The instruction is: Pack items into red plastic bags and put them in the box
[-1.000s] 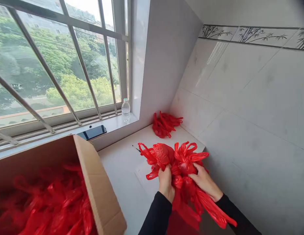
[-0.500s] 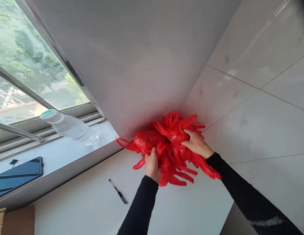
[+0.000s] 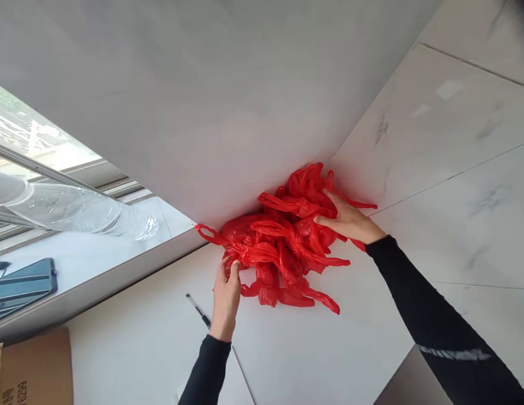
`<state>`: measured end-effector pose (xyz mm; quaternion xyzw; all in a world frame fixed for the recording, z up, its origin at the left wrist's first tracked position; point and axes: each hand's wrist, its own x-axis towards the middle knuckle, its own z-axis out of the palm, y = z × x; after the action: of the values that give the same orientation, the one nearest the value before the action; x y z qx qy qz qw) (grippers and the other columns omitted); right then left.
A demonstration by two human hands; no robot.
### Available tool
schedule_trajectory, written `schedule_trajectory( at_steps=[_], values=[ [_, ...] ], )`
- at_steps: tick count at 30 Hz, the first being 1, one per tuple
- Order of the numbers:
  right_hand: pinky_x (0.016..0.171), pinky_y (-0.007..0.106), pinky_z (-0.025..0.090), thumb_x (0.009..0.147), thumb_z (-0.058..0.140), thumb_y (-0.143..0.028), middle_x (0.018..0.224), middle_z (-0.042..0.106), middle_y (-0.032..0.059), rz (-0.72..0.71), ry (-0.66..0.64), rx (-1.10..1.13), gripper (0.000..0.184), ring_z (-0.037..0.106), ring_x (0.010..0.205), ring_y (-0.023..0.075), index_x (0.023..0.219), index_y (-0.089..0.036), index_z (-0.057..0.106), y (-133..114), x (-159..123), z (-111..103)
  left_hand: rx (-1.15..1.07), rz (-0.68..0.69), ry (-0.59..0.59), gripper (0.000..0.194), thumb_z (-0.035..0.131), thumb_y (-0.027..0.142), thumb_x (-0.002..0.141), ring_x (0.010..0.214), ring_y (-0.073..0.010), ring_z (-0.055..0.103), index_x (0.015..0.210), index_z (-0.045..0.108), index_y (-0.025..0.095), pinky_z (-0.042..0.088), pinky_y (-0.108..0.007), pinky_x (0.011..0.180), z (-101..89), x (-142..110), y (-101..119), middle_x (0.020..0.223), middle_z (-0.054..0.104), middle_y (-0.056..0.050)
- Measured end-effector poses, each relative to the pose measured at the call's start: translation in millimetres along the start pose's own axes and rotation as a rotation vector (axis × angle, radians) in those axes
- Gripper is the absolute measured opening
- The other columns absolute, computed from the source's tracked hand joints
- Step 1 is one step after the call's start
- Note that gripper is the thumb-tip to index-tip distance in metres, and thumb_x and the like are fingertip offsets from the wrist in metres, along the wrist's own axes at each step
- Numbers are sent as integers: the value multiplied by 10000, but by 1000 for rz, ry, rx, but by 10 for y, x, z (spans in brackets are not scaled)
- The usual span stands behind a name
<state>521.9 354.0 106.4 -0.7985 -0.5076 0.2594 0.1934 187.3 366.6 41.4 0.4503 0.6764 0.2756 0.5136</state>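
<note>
A heap of red plastic bags (image 3: 287, 242), with twisted handles sticking out, lies on the white tabletop (image 3: 321, 349) in the corner between two walls. My left hand (image 3: 225, 298) is at the heap's left edge, thumb and fingers apart, its fingertips close to the plastic. On the right side of the pile rests my right hand (image 3: 350, 219). Its thumb and fingers are spread against the bags, and some fingertips are hidden among the red folds.
A black pen (image 3: 198, 310) lies beside my left wrist, partly covered by it. On the window ledge stand a clear plastic bottle (image 3: 84, 211) and a blue phone (image 3: 23, 287). A cardboard box (image 3: 37, 365) is at the lower left. Grey and tiled walls bound the corner.
My left hand has come away from the bags toward the left and opened. My right hand has shifted slightly up and right. The heap is spread looser, and the view has tilted.
</note>
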Motion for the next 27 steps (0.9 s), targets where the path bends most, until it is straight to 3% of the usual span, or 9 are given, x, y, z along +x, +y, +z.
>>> schedule_trajectory(
  at_steps=[2, 5, 7, 9, 14, 16, 20, 23, 27],
  values=[
    [1183, 637, 334, 883, 720, -484, 1627, 353, 153, -25, 103, -77, 878, 292, 1503, 398, 1605, -216, 298, -132, -292, 3, 2, 77, 46, 426, 518, 392, 998, 1285, -280, 588, 1383, 564, 215, 474, -480, 1073, -24, -102, -58, 1416, 620, -139],
    [1119, 567, 455, 967, 622, -460, 1506, 500, 115, -135, 305, -67, 622, 472, 1391, 334, 1525, -271, 421, -350, -808, 211, 13, 179, 106, 483, 522, 318, 989, 1440, -282, 440, 1459, 507, 210, 328, -495, 1206, 44, -286, -135, 1529, 521, -139],
    [1064, 489, 511, 1010, 569, -420, 1352, 606, 72, -222, 287, -2, 419, 582, 1252, 271, 1407, -295, 524, -450, -1149, 478, 22, 246, 153, 501, 515, 286, 993, 1487, -266, 377, 1488, 480, 215, 265, -483, 1245, 92, -468, -208, 1568, 481, -129],
    [1049, 465, 511, 1021, 558, -396, 1302, 602, 81, -261, 220, 6, 376, 581, 1227, 261, 1376, -273, 544, -500, -1463, 792, 30, 294, 185, 506, 496, 263, 1006, 1518, -236, 334, 1510, 455, 238, 226, -456, 1268, 94, -719, -337, 1598, 456, -106],
    [1007, 413, 479, 1036, 551, -293, 1179, 615, 75, -338, 297, 50, 241, 600, 1138, 242, 1262, -237, 612, -564, -2108, 1571, 41, 290, 108, 484, 442, 226, 1047, 1494, -215, 401, 1510, 443, 367, 328, -470, 1236, -115, -1447, -1017, 1575, 506, -38],
    [949, 376, 481, 1042, 544, -242, 1092, 627, 53, -409, 235, 94, 197, 613, 1047, 213, 1224, -234, 617, -585, -2299, 1889, 13, 327, 49, 489, 436, 196, 1048, 1436, -199, 480, 1491, 455, 401, 387, -440, 1202, -270, -1653, -1377, 1515, 569, -21],
    [862, 361, 474, 1055, 501, -174, 965, 632, 14, -523, -2, 164, 199, 601, 905, 184, 1214, -245, 599, -579, -2475, 2557, -91, 319, 57, 427, 464, 206, 1042, 1207, -172, 650, 1411, 534, 410, 506, -341, 1049, -667, -1856, -2002, 1298, 702, -5],
    [844, 390, 483, 1056, 486, -216, 1001, 624, 39, -530, -117, 137, 226, 590, 940, 219, 1253, -233, 595, -583, -2407, 3008, -123, 238, 106, 389, 488, 278, 1039, 1099, -195, 685, 1414, 546, 364, 519, -363, 986, -951, -1962, -2318, 1214, 726, -31],
    [832, 407, 497, 1039, 487, -260, 1053, 622, 65, -556, -167, 99, 256, 590, 967, 248, 1250, -220, 625, -646, -2350, 3361, -96, 292, 131, 364, 487, 331, 1035, 991, -218, 691, 1385, 583, 318, 532, -396, 927, -1164, -2261, -2624, 1079, 747, -49]
  ],
)
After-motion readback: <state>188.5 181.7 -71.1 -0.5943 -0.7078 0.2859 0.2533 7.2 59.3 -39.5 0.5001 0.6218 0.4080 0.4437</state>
